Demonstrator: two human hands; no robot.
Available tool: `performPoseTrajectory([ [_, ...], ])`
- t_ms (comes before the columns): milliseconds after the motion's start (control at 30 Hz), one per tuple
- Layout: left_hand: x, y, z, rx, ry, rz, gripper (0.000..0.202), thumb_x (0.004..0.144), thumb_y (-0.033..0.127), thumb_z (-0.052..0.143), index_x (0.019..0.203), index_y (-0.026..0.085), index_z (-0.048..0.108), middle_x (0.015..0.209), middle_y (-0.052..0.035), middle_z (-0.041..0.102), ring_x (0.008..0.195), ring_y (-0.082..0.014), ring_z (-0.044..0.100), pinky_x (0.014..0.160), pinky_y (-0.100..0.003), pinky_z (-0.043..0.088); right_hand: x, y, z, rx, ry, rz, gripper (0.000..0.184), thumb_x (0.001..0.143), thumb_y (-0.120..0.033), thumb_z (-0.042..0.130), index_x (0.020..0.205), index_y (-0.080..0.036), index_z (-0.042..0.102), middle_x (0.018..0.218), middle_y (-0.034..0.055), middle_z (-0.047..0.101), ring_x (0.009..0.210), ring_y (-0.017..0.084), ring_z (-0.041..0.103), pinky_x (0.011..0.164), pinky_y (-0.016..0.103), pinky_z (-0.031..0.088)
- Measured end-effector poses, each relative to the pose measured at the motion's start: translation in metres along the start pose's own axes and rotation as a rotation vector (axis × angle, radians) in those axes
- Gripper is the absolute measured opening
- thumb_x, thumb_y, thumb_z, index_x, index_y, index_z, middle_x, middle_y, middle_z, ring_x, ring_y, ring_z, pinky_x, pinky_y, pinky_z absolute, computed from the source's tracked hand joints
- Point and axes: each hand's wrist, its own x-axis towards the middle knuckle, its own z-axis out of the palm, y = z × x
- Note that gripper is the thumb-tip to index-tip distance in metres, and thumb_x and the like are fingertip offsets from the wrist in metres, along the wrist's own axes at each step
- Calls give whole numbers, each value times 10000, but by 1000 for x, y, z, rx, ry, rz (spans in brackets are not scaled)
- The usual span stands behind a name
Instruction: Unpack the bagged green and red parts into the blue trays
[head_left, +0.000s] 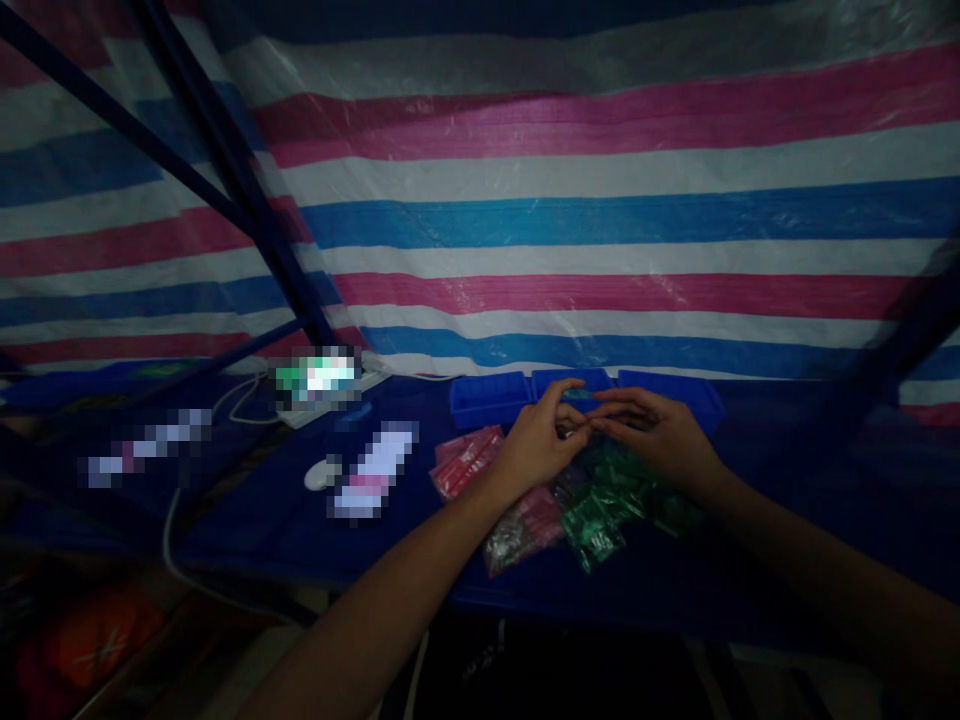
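Above the pile of small plastic bags, my left hand (546,438) and my right hand (664,432) meet at the fingertips. Both have bent fingers pinched together, and what they hold is too small and dark to make out. Beneath my right hand lie green zip bags (600,515). Pink and red zip bags (471,460) are spread beside and below my left wrist, with a clear-looking bag (510,535) among them. Just behind my hands stand a blue bin on the left (489,398), a middle blue bin (559,378) and a right blue bin (701,400); my hands partly cover the latter two.
On the blue table (255,520), left of the bags, lie a round white object (322,474) and a blurred-out phone-like item (375,470). A lit screen (319,378) stands farther back near white cables (241,410). Dark metal posts (225,190) and striped sheeting (600,220) border the table.
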Motion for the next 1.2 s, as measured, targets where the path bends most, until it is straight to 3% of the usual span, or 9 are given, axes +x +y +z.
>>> performPoseTrajectory([
  [367,2,5,-1,-60,182,41,520,902,185,667,1378,215,459,950,-49,738,840,-158,699,827,-320,558,3,5,0,60,48,60,430,740,-435,847,1060,-207,673,966,78,766,915,235,734,892,389,580],
  [700,2,2,-1,14,134,-16,552,909,297,692,1406,215,465,1009,-65,752,897,-181,704,830,-330,546,2,9,1,11,-65,89,455,740,-453,837,1077,-213,649,940,67,768,863,235,741,806,365,590],
  [800,1,2,-3,103,109,-46,514,940,397,645,1394,204,499,1047,-81,750,899,-190,705,815,-333,552,5,6,-6,-85,11,7,412,776,-450,806,1080,-211,661,949,74,763,894,242,737,832,375,589],
  [933,-1,0,-4,322,-4,-11,359,954,450,599,1182,178,658,1068,-81,744,969,-210,698,880,-351,547,13,2,-24,-204,187,-95,385,791,-444,790,1079,-217,673,954,73,751,903,246,730,822,381,592],
  [1033,-5,-5,-2,521,-96,46,381,933,481,612,1139,170,688,1154,-96,718,1091,-249,661,985,-395,508,18,2,-35,-249,324,-119,393,811,-444,767,1118,-219,667,971,72,749,882,243,731,790,377,596],
  [1200,-9,-9,0,612,-206,38,476,919,574,591,1176,185,688,1172,-91,710,1091,-248,660,975,-379,506,19,0,-46,-457,488,-212,312,863,-391,704,1120,-219,661,1015,74,738,814,224,715,753,374,583],
])
